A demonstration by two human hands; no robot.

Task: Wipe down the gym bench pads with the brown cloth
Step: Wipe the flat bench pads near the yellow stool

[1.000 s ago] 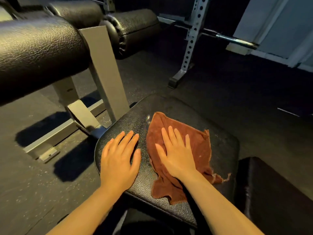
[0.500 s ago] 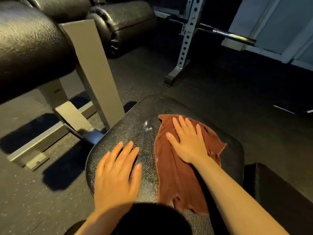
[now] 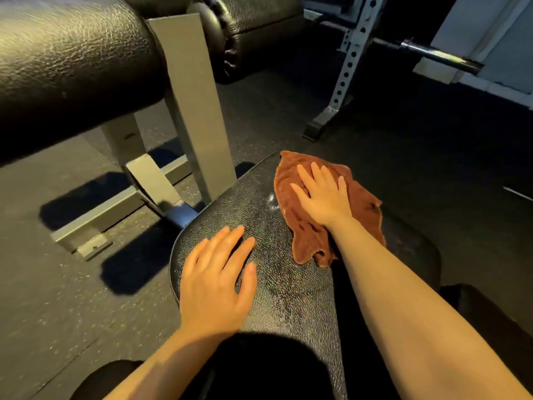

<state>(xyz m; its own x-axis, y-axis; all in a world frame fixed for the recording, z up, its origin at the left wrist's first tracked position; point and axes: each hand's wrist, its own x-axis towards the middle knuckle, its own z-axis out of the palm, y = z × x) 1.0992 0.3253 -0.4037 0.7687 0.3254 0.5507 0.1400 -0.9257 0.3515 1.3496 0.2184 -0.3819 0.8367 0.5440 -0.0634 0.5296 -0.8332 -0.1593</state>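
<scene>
**Cloth at the far end of the seat pad, under the right hand**

Hands of a person rest on a black gym bench seat pad [image 3: 288,284], seen from above and behind, in dim light. All places below are given relative to this seat pad.

The right hand [image 3: 324,197] lies flat on the brown cloth [image 3: 305,229], fingers straight and slightly spread, pressing it down rather than clutching it. The cloth sits at the pad's far end, toward its right side, with its top corner reaching the far edge. It is crumpled and longer than wide, its long axis running from the far edge back toward the person, and its near end trails just beside the right forearm.

The left hand [image 3: 216,287] rests flat on the pad's near left part, fingers straight and holding nothing. It seems to brace the person. It is well apart from the cloth, so the right hand is the one doing the wiping.

Bare pad lies to the left of the cloth and nearer the person; a small pale smear [image 3: 272,199] shows just beside the cloth's left edge. The next stroke likely needs the cloth drawn back or leftward across that bare surface.

Beyond the pad's far left stand a grey metal upright [image 3: 196,111] and a large black roller pad [image 3: 72,62]. A second dark pad [image 3: 490,321] sits at the near right.
</scene>
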